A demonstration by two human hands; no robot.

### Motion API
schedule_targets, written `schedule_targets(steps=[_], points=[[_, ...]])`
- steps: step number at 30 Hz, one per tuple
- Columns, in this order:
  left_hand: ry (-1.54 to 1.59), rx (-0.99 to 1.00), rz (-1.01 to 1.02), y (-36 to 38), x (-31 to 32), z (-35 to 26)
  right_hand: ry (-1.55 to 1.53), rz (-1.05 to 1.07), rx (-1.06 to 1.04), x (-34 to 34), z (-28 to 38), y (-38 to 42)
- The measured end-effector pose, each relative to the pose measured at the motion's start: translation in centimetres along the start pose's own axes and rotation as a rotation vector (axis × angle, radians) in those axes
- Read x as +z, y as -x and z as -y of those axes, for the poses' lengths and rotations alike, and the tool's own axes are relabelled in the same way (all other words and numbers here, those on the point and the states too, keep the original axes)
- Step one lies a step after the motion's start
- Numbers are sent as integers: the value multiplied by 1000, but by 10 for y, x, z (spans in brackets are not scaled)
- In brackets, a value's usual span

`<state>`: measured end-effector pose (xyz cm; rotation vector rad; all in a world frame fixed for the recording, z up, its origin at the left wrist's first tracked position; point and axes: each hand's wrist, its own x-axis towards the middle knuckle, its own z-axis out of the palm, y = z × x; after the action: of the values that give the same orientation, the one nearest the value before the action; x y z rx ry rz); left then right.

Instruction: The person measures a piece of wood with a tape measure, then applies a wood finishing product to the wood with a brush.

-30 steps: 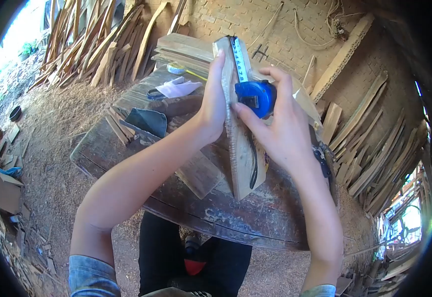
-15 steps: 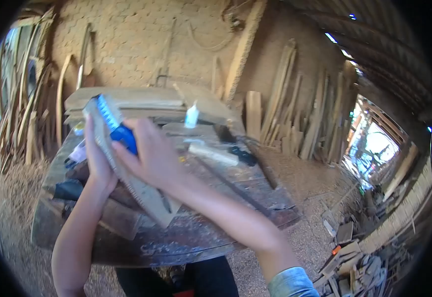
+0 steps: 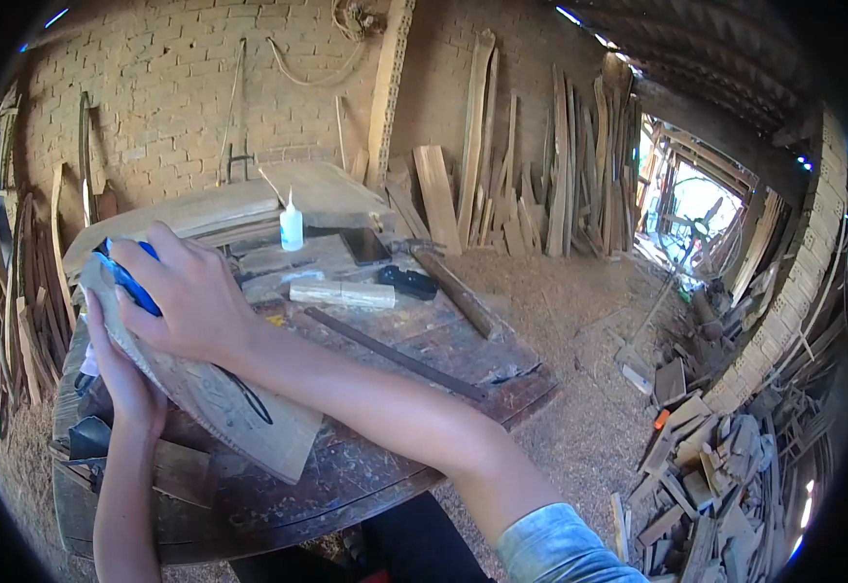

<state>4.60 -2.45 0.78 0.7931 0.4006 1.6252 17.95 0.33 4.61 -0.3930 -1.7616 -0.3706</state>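
A long flat wooden piece [image 3: 239, 413] with a curved edge and a dark loop-shaped line on its face slants over the workbench. My left hand [image 3: 124, 374] is wrapped round its left edge, near the upper end. My right hand [image 3: 186, 296] is closed on a blue tool [image 3: 132, 282], pressed against the top end of the wood. The tool's working end is mostly hidden by my fingers.
On the worn bench [image 3: 375, 457] are a white glue bottle [image 3: 291, 225], a pale block [image 3: 342, 293], a black object [image 3: 407, 283], a thin dark strip [image 3: 395, 352] and stacked boards [image 3: 190, 209]. Scrap wood [image 3: 715, 466] lies at right; planks [image 3: 560, 165] lean on the wall.
My right hand has moved up along the wood to its top end with the blue tool, whose silvery part is now mostly covered. The whole view has swung to the right.
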Motion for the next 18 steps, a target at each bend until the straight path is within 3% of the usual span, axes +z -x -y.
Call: schedule_targets(steps=[8, 18], points=[[-5, -28, -61, -1, 2, 0, 6, 263, 225, -9, 4, 5], [-60, -8, -132, 5, 12, -1, -73, 321, 291, -15, 14, 7]])
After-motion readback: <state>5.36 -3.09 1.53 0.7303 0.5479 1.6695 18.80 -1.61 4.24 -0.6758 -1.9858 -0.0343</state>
